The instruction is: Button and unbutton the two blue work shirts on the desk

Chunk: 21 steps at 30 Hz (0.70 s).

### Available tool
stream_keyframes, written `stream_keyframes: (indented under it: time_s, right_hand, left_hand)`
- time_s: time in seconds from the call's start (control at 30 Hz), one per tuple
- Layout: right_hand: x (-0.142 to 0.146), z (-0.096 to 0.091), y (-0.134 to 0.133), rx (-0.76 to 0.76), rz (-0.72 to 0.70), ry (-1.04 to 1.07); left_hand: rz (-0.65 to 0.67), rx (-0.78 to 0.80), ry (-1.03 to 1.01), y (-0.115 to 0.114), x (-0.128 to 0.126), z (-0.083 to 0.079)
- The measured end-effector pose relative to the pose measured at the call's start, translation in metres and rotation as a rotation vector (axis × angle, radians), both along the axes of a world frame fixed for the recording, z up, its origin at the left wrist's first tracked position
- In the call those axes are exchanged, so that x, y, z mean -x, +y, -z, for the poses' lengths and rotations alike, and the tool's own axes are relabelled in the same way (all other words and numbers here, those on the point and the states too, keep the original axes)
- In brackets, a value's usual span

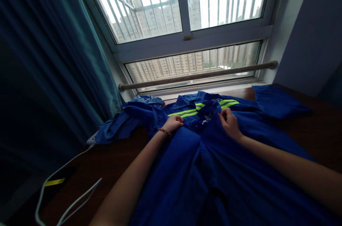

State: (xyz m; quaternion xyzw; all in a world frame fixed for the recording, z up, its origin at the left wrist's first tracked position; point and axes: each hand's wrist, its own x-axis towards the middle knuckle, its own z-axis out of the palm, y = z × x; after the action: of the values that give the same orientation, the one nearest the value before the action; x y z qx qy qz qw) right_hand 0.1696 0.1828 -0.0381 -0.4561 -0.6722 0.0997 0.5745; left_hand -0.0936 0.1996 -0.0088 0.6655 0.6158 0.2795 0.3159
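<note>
Blue trousers (171, 172) spread toward me, their two legs parting in the middle. My left hand (173, 123), with a braided bracelet on the wrist, pinches the waist edge on the left. On the right, my right hand (228, 122) grips the same edge between thumb and fingers. The waist between the hands sags open, and a small white tag (205, 121) shows there. Beyond it lies a blue work jacket (184, 102) with yellow-green reflective stripes (185, 113) across it. The trousers cover the jacket's lower part.
A dark brown wooden surface (117, 162) lies under the clothes. Behind are a window with a metal rail (197, 77) and a blue curtain (66, 58). White cable (64, 169) runs at the left. Flat blue cloth (278, 102) lies at the right.
</note>
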Motion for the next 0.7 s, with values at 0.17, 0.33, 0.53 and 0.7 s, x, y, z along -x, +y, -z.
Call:
stream_keyframes:
  time_s: [0.17, 0.33, 0.53, 0.7]
  right_hand:
    - [-0.005, 0.011, 0.015, 0.076, 0.040, 0.098]
    - [-0.005, 0.015, 0.018, 0.129, 0.008, 0.129]
    - [-0.002, -0.010, 0.004, 0.119, 0.033, 0.154]
    - [0.015, -0.054, -0.041, -0.047, -0.291, -0.241]
  left_hand:
    - [0.016, -0.527, 0.269, -0.046, -0.048, -0.008]
    - [0.393, -0.288, 0.077, -0.074, -0.086, -0.012]
    - [0.360, 0.210, -0.396, -0.060, -0.076, -0.005]
    - [0.200, 0.364, -0.590, -0.048, -0.073, 0.012]
